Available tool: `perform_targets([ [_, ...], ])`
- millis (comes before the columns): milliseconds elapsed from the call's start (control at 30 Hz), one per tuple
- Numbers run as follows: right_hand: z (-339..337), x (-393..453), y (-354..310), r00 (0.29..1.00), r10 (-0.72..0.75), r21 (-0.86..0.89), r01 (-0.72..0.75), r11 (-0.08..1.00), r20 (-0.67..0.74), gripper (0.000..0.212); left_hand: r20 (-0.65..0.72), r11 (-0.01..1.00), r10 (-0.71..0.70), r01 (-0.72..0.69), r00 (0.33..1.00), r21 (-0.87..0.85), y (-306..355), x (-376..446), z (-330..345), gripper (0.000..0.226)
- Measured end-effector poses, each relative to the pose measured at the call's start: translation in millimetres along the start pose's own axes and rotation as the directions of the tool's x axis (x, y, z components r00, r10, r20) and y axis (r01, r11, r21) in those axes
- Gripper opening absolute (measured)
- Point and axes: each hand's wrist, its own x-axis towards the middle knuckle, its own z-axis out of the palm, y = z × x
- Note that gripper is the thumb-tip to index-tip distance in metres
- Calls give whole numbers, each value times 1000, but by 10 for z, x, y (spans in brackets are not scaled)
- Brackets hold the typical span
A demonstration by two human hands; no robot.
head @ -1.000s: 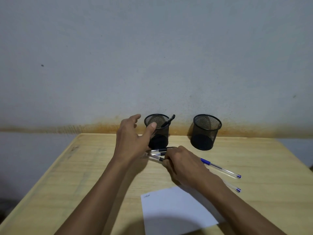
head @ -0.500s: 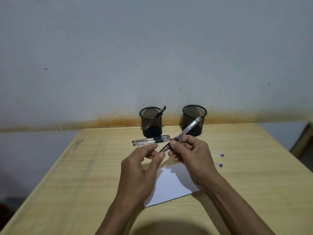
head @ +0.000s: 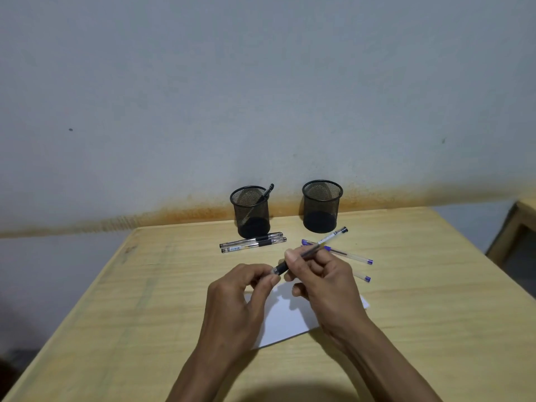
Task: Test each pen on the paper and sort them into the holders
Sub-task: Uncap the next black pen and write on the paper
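My right hand (head: pixel 324 281) grips a clear-barrelled black pen (head: pixel 324 242) above the white paper (head: pixel 285 317), its far end pointing up and right. My left hand (head: pixel 237 300) pinches that pen's near end, where the cap is. Two black pens (head: pixel 251 242) lie side by side in front of the left mesh holder (head: pixel 251 211), which has one black pen (head: pixel 266 192) standing in it. The right mesh holder (head: pixel 322 206) looks empty. Blue pens (head: pixel 348 254) lie on the table behind my right hand, partly hidden by it.
The wooden table (head: pixel 145 300) stands against a grey wall with a rust-coloured stain along its base. Another piece of wooden furniture (head: pixel 516 227) stands past the table's right edge. The table's left edge runs diagonally at the left.
My right hand lifted a black pen from the pile by the left holder and brought it over the paper. My left hand came back from that holder and took the pen's near end.
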Motion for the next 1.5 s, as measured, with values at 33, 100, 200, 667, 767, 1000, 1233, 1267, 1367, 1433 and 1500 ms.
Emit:
perform_targets([
  [33,14,-15,5,1000,0,-30,1,1000,10,16,26,1000,-5,5,1000,3,-2,-1,-7,9],
  [100,-32,29,-31,999,15,-8,-15,1000,-52,17,39,999,-35,34,999,12,-26,-9,-58,10],
  [200,-381,260,-237,954,66,226,2,974,-294,14,-62,985,-171,171,983,-17,-145,-46,-250,17],
  [667,-271,199,39,987,4,-9,-6,1000,-160,15,59,931,-310,290,949,222,-753,568,-126,12],
  [767,-279,205,24,989,-39,-75,28,997,-145,13,90,904,-372,339,924,260,-870,699,-41,16],
  [1000,-258,110,95,993,-69,-182,50,982,-100,15,131,871,-428,369,894,325,-1003,800,51,19],
  [1233,-254,110,111,994,-73,-196,55,979,-84,12,130,868,-411,344,902,360,-1072,823,43,20],
  [1267,-258,110,107,993,-79,-200,61,978,-82,12,131,871,-409,343,903,351,-1068,820,36,20],
  [1367,-265,105,96,993,-89,-211,70,975,-82,14,102,893,-393,352,914,281,-1006,800,3,16],
  [1433,-256,93,78,993,-88,-214,69,974,-77,14,47,915,-355,337,934,224,-941,728,-59,12],
  [1500,-236,82,54,994,-82,-193,68,979,-68,13,10,944,-283,276,959,180,-855,557,-156,15],
])
